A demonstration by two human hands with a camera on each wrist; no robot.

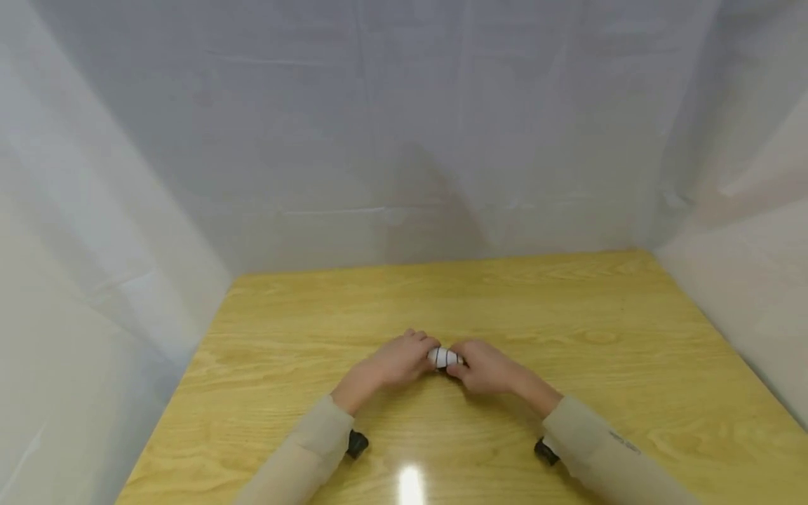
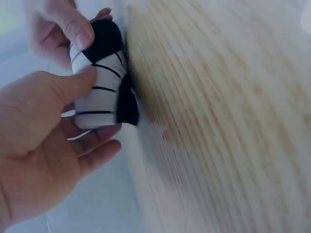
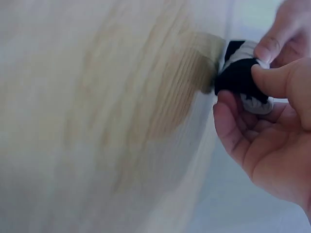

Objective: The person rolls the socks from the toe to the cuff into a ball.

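Note:
A small rolled-up sock bundle (image 1: 445, 358), white with thin black stripes and black patches, is held between both hands just above the wooden table (image 1: 568, 330). My left hand (image 1: 396, 361) grips its left end: in the left wrist view the thumb presses on the sock bundle (image 2: 99, 87) and the fingers curl beneath. My right hand (image 1: 486, 368) pinches the other end, thumb and fingers on the black part of the sock bundle (image 3: 240, 77). Both arms wear beige sleeves.
White fabric walls (image 1: 404, 140) close in the table at the back and on both sides. A bright light reflection (image 1: 410, 484) lies on the table's near edge. Black wrist-mounted cameras (image 1: 357, 443) show under each sleeve.

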